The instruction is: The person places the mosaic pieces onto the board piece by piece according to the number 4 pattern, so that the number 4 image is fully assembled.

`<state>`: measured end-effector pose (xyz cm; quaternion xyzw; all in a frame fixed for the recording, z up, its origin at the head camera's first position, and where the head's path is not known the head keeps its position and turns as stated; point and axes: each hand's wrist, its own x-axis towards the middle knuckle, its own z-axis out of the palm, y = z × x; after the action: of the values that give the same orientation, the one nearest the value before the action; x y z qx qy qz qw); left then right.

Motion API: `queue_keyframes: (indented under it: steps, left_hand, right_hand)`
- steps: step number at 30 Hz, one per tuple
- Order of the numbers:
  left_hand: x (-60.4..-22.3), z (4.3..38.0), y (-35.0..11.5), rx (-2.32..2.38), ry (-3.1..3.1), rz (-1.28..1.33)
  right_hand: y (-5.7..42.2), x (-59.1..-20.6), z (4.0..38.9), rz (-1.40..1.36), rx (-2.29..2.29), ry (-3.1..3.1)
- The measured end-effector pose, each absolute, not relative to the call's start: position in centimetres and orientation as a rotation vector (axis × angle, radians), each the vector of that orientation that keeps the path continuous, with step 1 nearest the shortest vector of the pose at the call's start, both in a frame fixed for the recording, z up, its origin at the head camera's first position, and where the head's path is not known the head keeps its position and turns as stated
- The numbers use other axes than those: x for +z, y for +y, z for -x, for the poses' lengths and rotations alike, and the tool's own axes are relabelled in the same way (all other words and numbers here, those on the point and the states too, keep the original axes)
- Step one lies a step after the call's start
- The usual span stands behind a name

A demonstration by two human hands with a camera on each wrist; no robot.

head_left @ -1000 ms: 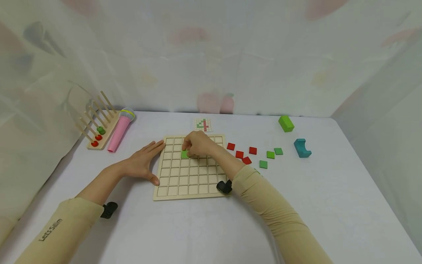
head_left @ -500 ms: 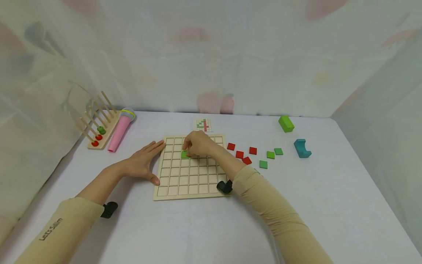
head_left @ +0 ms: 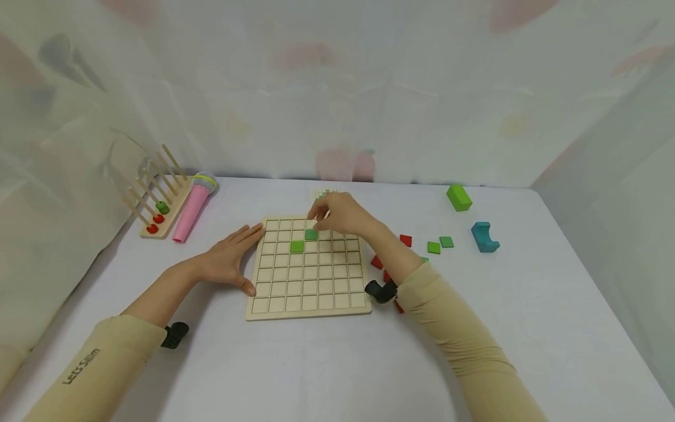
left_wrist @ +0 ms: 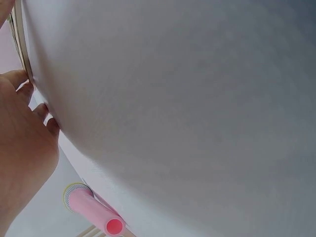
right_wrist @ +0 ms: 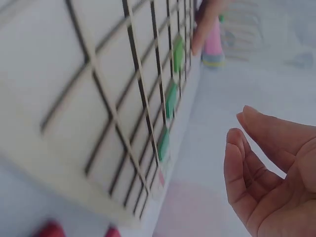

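Head view: gridded wooden board (head_left: 300,303) flat on white table (head_left: 337,369), roughly mid-table. Light-green tile (head_left: 297,247) sits in one cell, darker green tile (head_left: 312,235) diagonally next, up & right. R wrist cam also shows third tile (right_wrist: 163,144), teal, in line w/ those two.

R hand (head_left: 345,214) above far part of board, fingers loosely bent, thumb & fingertips apart, nothing btwn. L hand (head_left: 224,259) spread, fingers & thumb resting along board's left edge, gripping nothing.

Gridded card (head_left: 319,194) behind board, partly hidden by R hand. Right of board: loose red tiles (head_left: 405,241) & loose green tiles (head_left: 433,248), some partly behind R forearm. Farther right: green block (head_left: 459,198), U-shaped teal block (head_left: 481,237). Far left: peg stand (head_left: 171,217) w/ red & green beads (head_left: 158,218), pink mic (head_left: 192,212) just beside it.
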<state>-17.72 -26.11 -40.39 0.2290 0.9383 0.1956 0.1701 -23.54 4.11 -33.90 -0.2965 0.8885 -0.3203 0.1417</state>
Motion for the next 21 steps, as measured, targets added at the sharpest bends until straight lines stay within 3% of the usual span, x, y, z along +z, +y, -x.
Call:
queue_keyframes:
  steps: [21]
  left_hand:
    - [-40.4,17.7,-26.3,0.530,2.667,-0.640]
  right_hand:
    - [16.1,-34.1,24.9,0.464,-0.938,2.659]
